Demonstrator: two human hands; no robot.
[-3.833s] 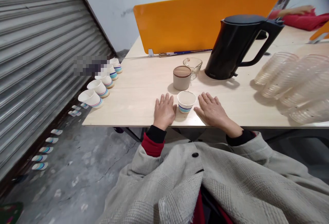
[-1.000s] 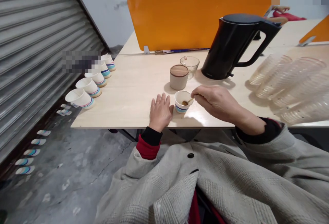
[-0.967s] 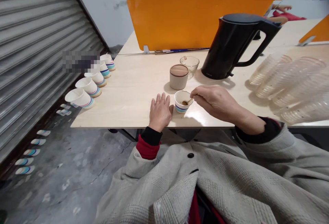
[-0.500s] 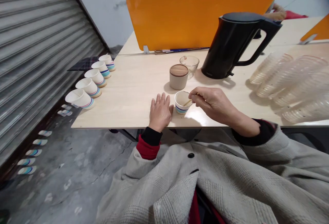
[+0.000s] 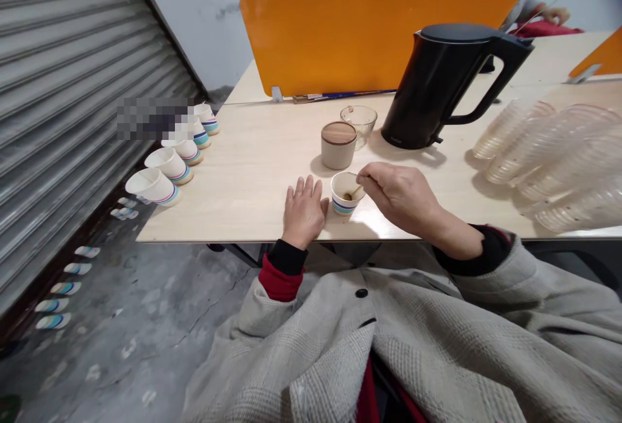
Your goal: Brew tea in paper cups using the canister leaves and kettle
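My right hand [image 5: 403,199] pinches a thin, light-wood stirring stick [image 5: 357,188] whose lower end reaches into a white paper cup [image 5: 344,206] with blue bands. Something brown shows at the bottom of the cup, too small to name. My left hand [image 5: 305,211] lies flat on the table just left of the cup, fingers stretched and spread, holding nothing. Behind the cup stands a beige canister [image 5: 338,153] with a wooden lid. A clear glass cup [image 5: 362,126] is partly hidden behind that canister.
A black electric kettle [image 5: 422,96] stands at the back right. Stacks of clear plastic cups [image 5: 549,151] lie on the right. Several paper cups [image 5: 154,186] line the table's left edge. An orange divider [image 5: 379,41] crosses the back; a person's hand [image 5: 556,15] shows beyond it.
My right hand has turned slightly over the cup, and the stick stands at a different angle. The brown spot inside now shows. My left hand stays put; the person's hand beyond the divider moved.
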